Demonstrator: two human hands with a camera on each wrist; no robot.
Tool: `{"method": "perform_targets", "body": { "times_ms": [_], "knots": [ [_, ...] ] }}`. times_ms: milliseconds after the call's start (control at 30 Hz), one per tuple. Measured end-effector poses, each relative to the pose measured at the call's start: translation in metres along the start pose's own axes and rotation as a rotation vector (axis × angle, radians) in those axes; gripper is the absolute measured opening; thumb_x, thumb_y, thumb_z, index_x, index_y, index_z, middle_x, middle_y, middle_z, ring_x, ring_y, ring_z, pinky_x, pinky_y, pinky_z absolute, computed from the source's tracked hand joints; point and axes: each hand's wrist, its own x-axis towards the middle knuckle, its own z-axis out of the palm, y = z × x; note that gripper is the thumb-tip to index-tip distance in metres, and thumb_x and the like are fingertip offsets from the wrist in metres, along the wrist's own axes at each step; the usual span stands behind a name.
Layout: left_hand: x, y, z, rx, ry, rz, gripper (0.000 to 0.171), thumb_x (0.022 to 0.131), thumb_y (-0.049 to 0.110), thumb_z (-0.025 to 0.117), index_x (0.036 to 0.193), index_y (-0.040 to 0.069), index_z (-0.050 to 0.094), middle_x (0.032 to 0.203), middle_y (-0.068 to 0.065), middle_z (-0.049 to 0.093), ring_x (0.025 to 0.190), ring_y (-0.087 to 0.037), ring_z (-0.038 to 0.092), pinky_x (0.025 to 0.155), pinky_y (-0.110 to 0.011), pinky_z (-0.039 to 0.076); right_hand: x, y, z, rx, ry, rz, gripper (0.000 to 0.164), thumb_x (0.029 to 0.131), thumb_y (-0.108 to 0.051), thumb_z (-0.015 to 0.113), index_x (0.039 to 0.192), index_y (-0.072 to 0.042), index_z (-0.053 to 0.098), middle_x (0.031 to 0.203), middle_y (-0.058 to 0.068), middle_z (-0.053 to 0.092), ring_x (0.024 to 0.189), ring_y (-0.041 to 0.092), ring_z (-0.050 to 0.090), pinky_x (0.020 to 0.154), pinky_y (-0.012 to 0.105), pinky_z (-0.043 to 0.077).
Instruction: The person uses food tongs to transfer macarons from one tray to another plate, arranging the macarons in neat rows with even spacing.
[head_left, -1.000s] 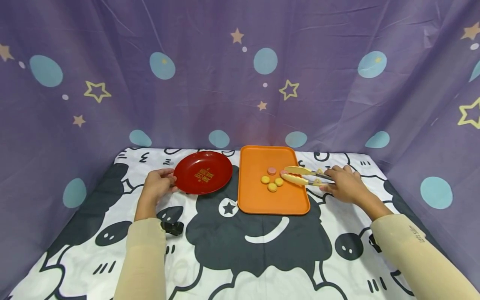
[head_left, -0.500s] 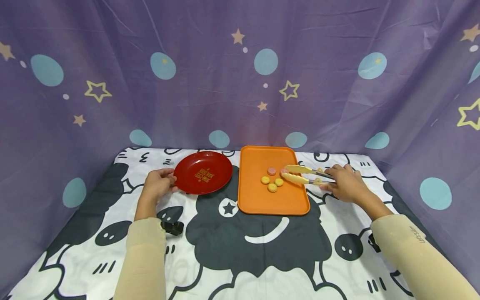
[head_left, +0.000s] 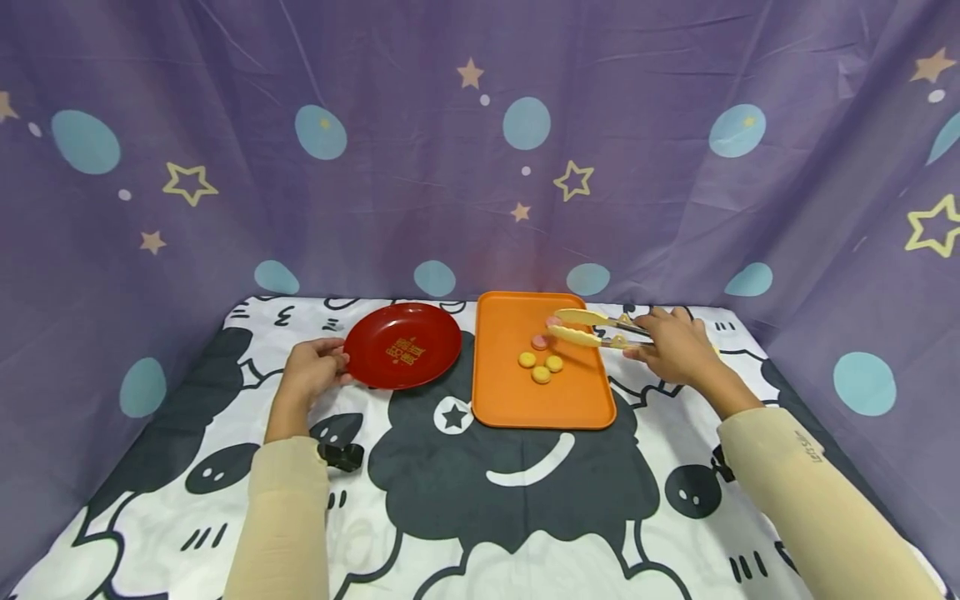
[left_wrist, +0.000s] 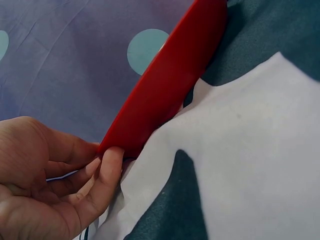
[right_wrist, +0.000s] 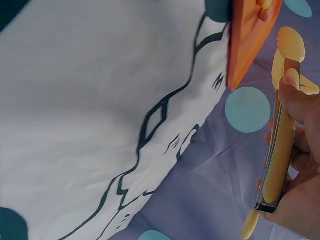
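At the left, my left hand (head_left: pixel 309 371) pinches the rim of a red plate (head_left: pixel 435 333) with gold lettering. In the left wrist view the thumb is under the plate's edge (left_wrist: pixel 150 95), fingers on the other side. My right hand (head_left: pixel 678 350) grips yellow-tipped tongs (head_left: pixel 576 336), their tips over the orange tray (head_left: pixel 525 408). A pink macaron-like disc (head_left: pixel 553 322) shows at the tongs' tips, partly hidden by them. Another pink disc (head_left: pixel 539 342) lies on the tray, with three yellow discs (head_left: pixel 541 375) just nearer. In the right wrist view the tongs' handle (right_wrist: pixel 280 155) lies along the palm.
A white and dark cloth (head_left: pixel 525 500) printed with cartoon sheep covers the table. Behind it hangs a purple curtain (head_left: pixel 420 167) with stars and blue dots. A small black object (head_left: pixel 342 456) is beside the left sleeve.
The tongs in my right hand have moved up and left in the head view, and the pink disc at their tips has gone with them. My left hand still holds the plate.
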Motion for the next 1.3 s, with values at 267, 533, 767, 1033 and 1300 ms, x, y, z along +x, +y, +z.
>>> {"method": "perform_targets", "body": {
  "times_ms": [267, 533, 767, 1033, 1300],
  "knots": [
    [0.000, -0.002, -0.002, -0.008, -0.005, 0.010, 0.049, 0.102, 0.000, 0.051, 0.151, -0.002, 0.046, 0.129, -0.018, 0.053, 0.087, -0.017, 0.063, 0.073, -0.026, 0.061, 0.017, -0.016, -0.006, -0.011, 0.003, -0.025, 0.059, 0.095, -0.040, 0.073, 0.140, -0.004, 0.060, 0.133, 0.019, 0.058, 0.105, 0.038, 0.045, 0.082, 0.053, 0.037],
    [0.001, -0.003, -0.003, -0.001, -0.007, 0.014, 0.048, 0.102, 0.001, 0.052, 0.150, -0.001, 0.047, 0.132, -0.018, 0.053, 0.088, -0.017, 0.063, 0.073, -0.026, 0.061, 0.032, -0.037, -0.014, -0.010, 0.025, -0.049, 0.059, 0.093, -0.039, 0.075, 0.140, -0.007, 0.061, 0.135, 0.016, 0.058, 0.111, 0.039, 0.045, 0.081, 0.052, 0.036],
    [0.002, -0.003, -0.004, 0.002, -0.005, 0.003, 0.049, 0.103, 0.002, 0.052, 0.151, 0.000, 0.047, 0.134, -0.019, 0.053, 0.090, -0.020, 0.064, 0.074, -0.027, 0.061, 0.044, -0.057, -0.017, -0.014, 0.030, -0.066, 0.058, 0.093, -0.041, 0.075, 0.139, -0.009, 0.061, 0.135, 0.014, 0.059, 0.111, 0.037, 0.045, 0.084, 0.052, 0.036],
    [0.002, -0.002, -0.004, -0.006, -0.008, 0.001, 0.049, 0.102, 0.001, 0.052, 0.151, 0.000, 0.047, 0.133, -0.019, 0.053, 0.092, -0.021, 0.063, 0.074, -0.027, 0.061, 0.054, -0.080, -0.023, -0.025, 0.024, -0.096, 0.057, 0.093, -0.041, 0.075, 0.140, -0.011, 0.060, 0.135, 0.011, 0.058, 0.113, 0.037, 0.045, 0.087, 0.053, 0.037],
    [0.003, -0.002, -0.002, -0.007, -0.007, 0.016, 0.048, 0.102, 0.001, 0.052, 0.150, -0.001, 0.047, 0.133, -0.020, 0.054, 0.087, -0.018, 0.064, 0.073, -0.026, 0.061, 0.061, -0.102, -0.020, -0.036, 0.025, -0.127, 0.058, 0.094, -0.044, 0.074, 0.141, -0.014, 0.061, 0.134, 0.007, 0.058, 0.121, 0.036, 0.043, 0.089, 0.051, 0.037]
  ]
}}
